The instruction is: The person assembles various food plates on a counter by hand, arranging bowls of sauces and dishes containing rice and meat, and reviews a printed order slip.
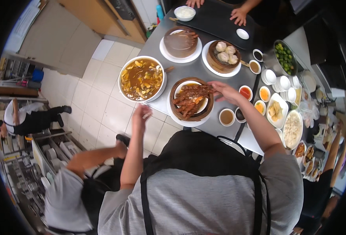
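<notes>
Centrally, my right hand (224,91), fingers spread, touches the bamboo steamer of braised meat (191,99) from its right; my left hand (140,116), loosely curled and empty, hovers lower left

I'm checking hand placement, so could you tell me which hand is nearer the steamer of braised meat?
Right. The right hand touches the steamer's right rim; the left hand hovers apart, off its lower-left side.
</notes>
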`<action>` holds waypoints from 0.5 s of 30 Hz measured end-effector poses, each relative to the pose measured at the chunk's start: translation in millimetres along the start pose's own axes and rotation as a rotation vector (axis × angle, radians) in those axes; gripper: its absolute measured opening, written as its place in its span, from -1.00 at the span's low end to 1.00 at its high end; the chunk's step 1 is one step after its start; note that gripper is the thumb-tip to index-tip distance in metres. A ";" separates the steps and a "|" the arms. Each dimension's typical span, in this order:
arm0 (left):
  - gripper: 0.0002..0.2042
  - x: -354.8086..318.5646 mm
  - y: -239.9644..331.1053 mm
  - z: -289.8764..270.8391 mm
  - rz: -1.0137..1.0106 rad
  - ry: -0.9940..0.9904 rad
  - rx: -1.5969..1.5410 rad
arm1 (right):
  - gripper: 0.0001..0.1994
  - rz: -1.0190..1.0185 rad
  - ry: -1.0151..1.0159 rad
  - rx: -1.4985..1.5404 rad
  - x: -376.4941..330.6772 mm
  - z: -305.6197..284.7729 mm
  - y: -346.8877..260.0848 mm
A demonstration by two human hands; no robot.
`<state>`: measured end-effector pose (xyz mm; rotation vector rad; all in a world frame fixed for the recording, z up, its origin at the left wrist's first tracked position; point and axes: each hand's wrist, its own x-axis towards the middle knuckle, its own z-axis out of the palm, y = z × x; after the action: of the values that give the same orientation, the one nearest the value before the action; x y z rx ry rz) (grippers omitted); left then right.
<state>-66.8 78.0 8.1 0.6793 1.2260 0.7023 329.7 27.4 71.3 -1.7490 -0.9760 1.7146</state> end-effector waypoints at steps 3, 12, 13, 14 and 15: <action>-0.41 -38.2 3.1 77.0 0.090 -0.223 0.078 | -0.41 0.026 -0.129 0.403 -23.7 15.1 -1.6; -0.32 -49.5 24.3 117.8 -0.011 -0.270 0.160 | -0.32 -0.225 -0.104 0.525 -23.9 36.4 33.8; -0.33 -54.9 31.9 119.1 0.023 -0.280 0.187 | -0.33 -0.182 -0.062 0.534 -39.8 38.9 19.6; -0.36 -64.4 41.6 127.0 0.068 -0.311 0.181 | -0.34 -0.138 -0.025 0.538 -64.4 38.9 2.9; -0.38 -74.4 50.8 138.2 0.071 -0.346 0.179 | -0.34 -0.144 0.008 0.553 -80.5 32.9 3.8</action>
<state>48.3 39.0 119.8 0.9541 0.9544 0.5095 301.8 -41.7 116.4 -1.2919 -0.5328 1.6777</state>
